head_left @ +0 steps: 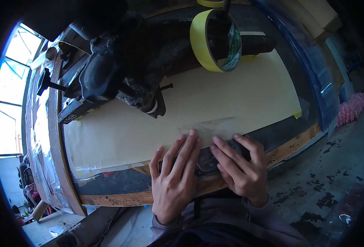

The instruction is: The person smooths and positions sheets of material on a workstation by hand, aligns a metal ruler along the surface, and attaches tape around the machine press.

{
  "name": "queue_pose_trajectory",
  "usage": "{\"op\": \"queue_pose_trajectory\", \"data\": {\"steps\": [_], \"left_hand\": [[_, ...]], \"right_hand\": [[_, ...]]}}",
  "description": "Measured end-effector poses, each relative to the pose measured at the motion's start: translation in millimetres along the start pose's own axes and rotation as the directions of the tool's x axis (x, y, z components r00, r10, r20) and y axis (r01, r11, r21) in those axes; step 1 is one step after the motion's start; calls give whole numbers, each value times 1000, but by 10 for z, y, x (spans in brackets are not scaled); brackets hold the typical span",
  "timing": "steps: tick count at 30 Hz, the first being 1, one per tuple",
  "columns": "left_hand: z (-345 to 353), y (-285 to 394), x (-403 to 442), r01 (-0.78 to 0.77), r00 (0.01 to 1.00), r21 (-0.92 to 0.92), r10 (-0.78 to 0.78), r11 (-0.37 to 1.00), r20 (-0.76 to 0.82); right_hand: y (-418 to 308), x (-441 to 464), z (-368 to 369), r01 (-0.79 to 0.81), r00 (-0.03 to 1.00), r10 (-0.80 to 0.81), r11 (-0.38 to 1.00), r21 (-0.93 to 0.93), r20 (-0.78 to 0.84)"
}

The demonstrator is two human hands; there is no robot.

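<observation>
A long sheet of cream paper [227,94] lies on the dark board, with bits of yellow tape at its corners. Near its front edge is a small transparent film [210,126]. My left hand [175,173] lies palm down, fingers spread, its fingertips at the film's left part and on the paper. My right hand [241,164] rests to the right of it, fingers apart, fingertips at the film's lower right edge. Both hands press flat, and neither grips anything that shows. The undersides of the hands are hidden.
A dark machine arm [120,78] reaches over the paper from the upper left. A roll of yellow tape [202,41] hangs from it. A wooden edge [120,200] borders the board in front. Blue plastic [326,90] and a pink bundle [351,109] are on the right.
</observation>
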State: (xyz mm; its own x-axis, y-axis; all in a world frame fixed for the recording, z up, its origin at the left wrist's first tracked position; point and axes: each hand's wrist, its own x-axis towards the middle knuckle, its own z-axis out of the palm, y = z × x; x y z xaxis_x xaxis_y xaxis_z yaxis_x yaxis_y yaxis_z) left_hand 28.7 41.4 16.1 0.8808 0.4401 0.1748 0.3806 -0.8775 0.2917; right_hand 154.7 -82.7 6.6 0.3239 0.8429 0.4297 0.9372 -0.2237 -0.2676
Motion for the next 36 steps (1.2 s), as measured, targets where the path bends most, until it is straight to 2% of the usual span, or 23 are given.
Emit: {"op": "queue_pose_trajectory", "data": {"steps": [14,20,29,36], "left_hand": [[1,11,23,9,1000,24,-9,1000,8],[-40,40,45,33,998,39,-35,999,49],[-28,41,46,21,999,49,-23,999,28],[-44,54,60,28,999,36,-29,999,26]], "right_hand": [[-13,-20,33,-50,998,49,999,-15,-49],[-15,-13,29,-65,997,66,998,9,-36],[-11,-39,32,-69,997,68,998,-5,-42],[-34,10,10,-136,991,135,989,-64,-14]]}}
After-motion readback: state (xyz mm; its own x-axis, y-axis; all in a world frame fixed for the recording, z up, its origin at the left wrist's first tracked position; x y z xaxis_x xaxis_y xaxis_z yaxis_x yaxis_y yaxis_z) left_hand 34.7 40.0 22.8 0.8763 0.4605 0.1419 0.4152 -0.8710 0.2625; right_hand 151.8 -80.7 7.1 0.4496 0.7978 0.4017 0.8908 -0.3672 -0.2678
